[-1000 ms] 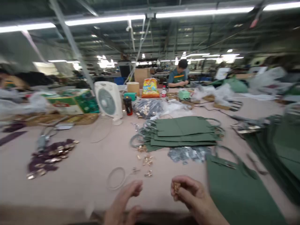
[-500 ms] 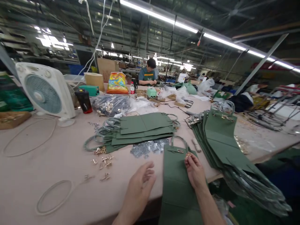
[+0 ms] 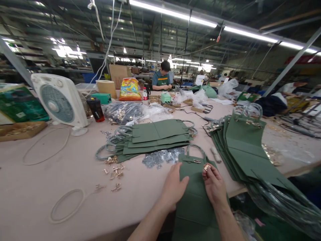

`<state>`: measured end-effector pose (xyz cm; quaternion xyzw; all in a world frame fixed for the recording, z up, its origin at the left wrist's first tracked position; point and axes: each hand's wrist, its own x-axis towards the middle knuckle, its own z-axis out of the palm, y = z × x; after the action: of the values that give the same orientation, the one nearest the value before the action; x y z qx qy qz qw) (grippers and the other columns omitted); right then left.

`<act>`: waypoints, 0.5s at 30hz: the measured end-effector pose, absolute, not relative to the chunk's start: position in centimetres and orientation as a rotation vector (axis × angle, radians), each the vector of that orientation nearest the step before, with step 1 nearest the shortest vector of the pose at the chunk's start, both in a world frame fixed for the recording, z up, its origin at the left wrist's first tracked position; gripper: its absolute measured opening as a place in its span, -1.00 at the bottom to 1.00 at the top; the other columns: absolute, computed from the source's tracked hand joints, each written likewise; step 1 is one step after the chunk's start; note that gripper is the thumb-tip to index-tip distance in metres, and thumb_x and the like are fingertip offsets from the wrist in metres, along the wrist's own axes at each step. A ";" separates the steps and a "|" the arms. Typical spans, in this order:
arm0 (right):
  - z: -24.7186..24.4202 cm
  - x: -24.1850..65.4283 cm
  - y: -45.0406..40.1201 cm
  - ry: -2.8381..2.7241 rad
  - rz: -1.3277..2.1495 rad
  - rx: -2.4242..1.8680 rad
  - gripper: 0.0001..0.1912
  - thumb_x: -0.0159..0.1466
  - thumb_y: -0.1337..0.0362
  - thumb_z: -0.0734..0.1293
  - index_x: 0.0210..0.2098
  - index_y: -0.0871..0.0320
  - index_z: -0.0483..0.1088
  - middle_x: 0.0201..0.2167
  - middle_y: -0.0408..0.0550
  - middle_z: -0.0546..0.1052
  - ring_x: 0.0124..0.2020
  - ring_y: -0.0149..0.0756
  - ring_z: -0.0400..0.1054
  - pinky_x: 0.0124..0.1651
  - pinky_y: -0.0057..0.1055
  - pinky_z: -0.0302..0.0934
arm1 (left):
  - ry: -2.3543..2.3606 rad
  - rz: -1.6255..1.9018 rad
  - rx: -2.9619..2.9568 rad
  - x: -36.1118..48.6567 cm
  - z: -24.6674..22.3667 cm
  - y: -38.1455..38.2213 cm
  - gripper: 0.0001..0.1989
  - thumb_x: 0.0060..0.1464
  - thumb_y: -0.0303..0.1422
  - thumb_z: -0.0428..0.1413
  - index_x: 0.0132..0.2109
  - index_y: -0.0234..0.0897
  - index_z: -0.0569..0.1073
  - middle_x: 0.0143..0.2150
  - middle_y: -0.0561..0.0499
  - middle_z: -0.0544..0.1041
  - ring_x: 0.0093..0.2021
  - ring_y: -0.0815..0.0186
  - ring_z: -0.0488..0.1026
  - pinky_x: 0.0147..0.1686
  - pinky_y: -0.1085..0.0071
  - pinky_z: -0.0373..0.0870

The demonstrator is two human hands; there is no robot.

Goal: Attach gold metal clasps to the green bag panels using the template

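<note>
A green bag panel with a looped handle and a small gold fitting near its top hangs over the table's front edge. Over the panel, my right hand pinches a small gold metal piece between thumb and fingertips. My left hand is at the panel's left edge, thumb apart from the fingers, with nothing seen in it. Loose gold fittings lie to the left. Behind the hands are clear packets of metal parts and a stack of green panels.
More green panels hang over the edge at right. A white fan, a dark bottle and a cardboard tray stand at left. Across the table sits a person. A white cord ring lies front left.
My left hand has moved right and forward to the panel's left edge. My right hand still pinches the gold piece. The whole view has shifted slightly.
</note>
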<state>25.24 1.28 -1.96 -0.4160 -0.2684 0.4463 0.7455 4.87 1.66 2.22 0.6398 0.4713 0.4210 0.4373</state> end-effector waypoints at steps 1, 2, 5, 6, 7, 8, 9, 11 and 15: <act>-1.9 25.3 1.2 -0.575 0.978 -0.895 -0.62 0.13 0.11 0.62 -0.12 0.09 0.58 -0.19 -0.12 0.54 -0.28 -0.40 0.39 -0.23 -0.47 0.37 | 1.212 1.015 1.634 5.8 2.4 2.5 -0.38 0.07 -0.46 0.22 0.29 -0.32 0.38 0.39 -0.31 0.34 0.42 -0.06 0.24 0.43 0.00 0.13; -1.9 25.4 1.2 -0.570 0.978 -0.884 -0.62 0.14 0.10 0.61 -0.11 0.08 0.57 -0.18 -0.12 0.53 -0.29 -0.41 0.39 -0.23 -0.46 0.36 | 1.257 0.980 1.668 6.7 2.5 3.3 -0.37 0.05 -0.47 0.24 0.29 -0.36 0.37 0.41 -0.35 0.29 0.45 -0.08 0.18 0.45 0.00 0.09; -2.0 25.8 1.3 -0.587 0.972 -0.875 -0.62 0.17 0.06 0.58 -0.09 0.06 0.55 -0.15 -0.11 0.52 -0.30 -0.40 0.36 -0.24 -0.43 0.35 | 1.340 0.944 1.710 9.0 2.6 5.3 -0.30 -0.06 -0.51 0.30 0.27 -0.37 0.37 0.41 -0.39 0.22 0.43 -0.13 0.19 0.42 0.02 0.14; -2.0 25.9 1.3 -0.598 0.974 -0.873 -0.62 0.18 0.05 0.57 -0.09 0.06 0.54 -0.15 -0.10 0.52 -0.31 -0.40 0.35 -0.25 -0.43 0.34 | 1.344 0.954 1.715 9.6 2.6 5.9 -0.28 -0.10 -0.53 0.32 0.25 -0.35 0.38 0.39 -0.36 0.22 0.40 -0.13 0.24 0.39 0.04 0.18; -2.0 25.9 1.2 -0.608 0.981 -0.868 -0.63 0.18 0.04 0.57 -0.10 0.06 0.54 -0.15 -0.10 0.52 -0.32 -0.40 0.34 -0.26 -0.42 0.34 | 1.348 0.970 1.717 10.1 2.6 6.3 -0.28 -0.13 -0.52 0.35 0.23 -0.33 0.39 0.37 -0.32 0.22 0.35 -0.11 0.30 0.36 0.07 0.23; -2.0 25.9 1.2 -0.613 0.993 -0.860 -0.63 0.18 0.04 0.57 -0.10 0.06 0.54 -0.16 -0.10 0.52 -0.33 -0.40 0.33 -0.27 -0.42 0.33 | 1.355 0.986 1.718 10.5 2.6 6.7 -0.29 -0.16 -0.50 0.38 0.19 -0.30 0.42 0.34 -0.28 0.21 0.28 -0.08 0.35 0.32 0.09 0.27; -1.9 25.9 1.1 -0.613 1.008 -0.848 -0.63 0.18 0.04 0.57 -0.10 0.06 0.54 -0.17 -0.10 0.51 -0.33 -0.40 0.32 -0.28 -0.43 0.32 | 1.369 1.001 1.717 10.7 2.7 7.0 -0.33 -0.17 -0.46 0.41 0.14 -0.27 0.44 0.30 -0.24 0.21 0.21 -0.03 0.41 0.26 0.12 0.32; -1.7 25.6 0.8 -0.606 1.043 -0.826 -0.63 0.18 0.06 0.58 -0.10 0.06 0.55 -0.17 -0.10 0.52 -0.33 -0.41 0.32 -0.27 -0.43 0.32 | 1.413 1.053 1.704 10.7 2.8 7.3 -0.45 -0.18 -0.41 0.46 -0.01 -0.25 0.48 0.22 -0.16 0.20 0.07 0.08 0.46 0.14 0.18 0.40; -0.9 24.3 0.0 -0.614 1.128 -0.824 -0.67 0.21 0.09 0.57 -0.10 0.06 0.56 -0.14 -0.08 0.52 -0.31 -0.40 0.33 -0.24 -0.42 0.33 | 1.472 1.182 1.668 8.8 3.2 7.3 -0.63 -0.12 -0.43 0.44 -0.24 -0.25 0.42 0.04 -0.07 0.26 0.00 0.18 0.42 0.07 0.26 0.37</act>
<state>24.27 -0.03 -0.95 -0.3730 -0.2782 0.5107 0.7229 8.83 7.30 3.18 0.6304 0.5563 0.4467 0.3060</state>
